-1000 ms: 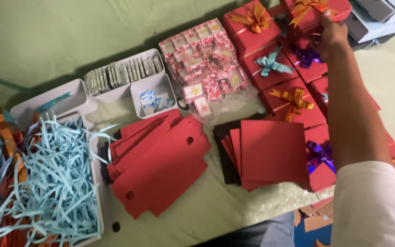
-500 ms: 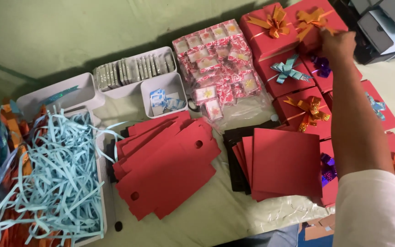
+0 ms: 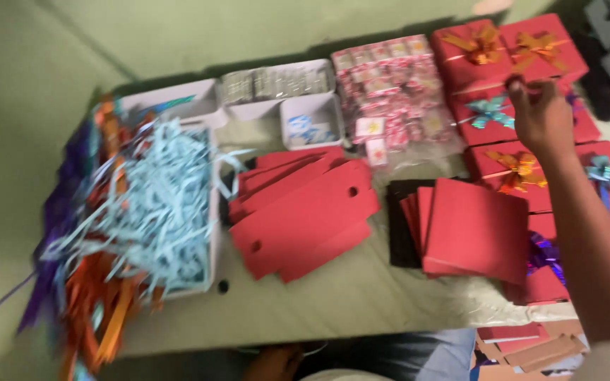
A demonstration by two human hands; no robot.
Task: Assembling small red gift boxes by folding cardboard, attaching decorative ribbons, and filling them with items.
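Note:
My right hand [image 3: 541, 116] hovers over a group of red gift boxes [image 3: 460, 63] at the far right of the table, fingers loosely apart and nothing visible in them. The boxes carry orange bows [image 3: 485, 44] and a teal bow [image 3: 488, 109]; the hand is just right of the teal one. My forearm crosses the boxes nearer to me. Part of my left hand [image 3: 277, 363] shows at the bottom edge, too little to tell its state. A stack of flat red square pieces [image 3: 478, 229] lies below the right hand.
Red flat cut-outs with holes [image 3: 305, 212] fan out mid-table. Pale blue paper shred [image 3: 157, 197] fills a white tray at left, with orange and purple ribbon strips [image 3: 100, 310]. Behind stand white trays [image 3: 277, 85] and a clear bag of small pink packets [image 3: 390, 92].
My right hand has drawn back from the far boxes with orange bows toward me. The view has swung right to left, so the boxes now sit further right.

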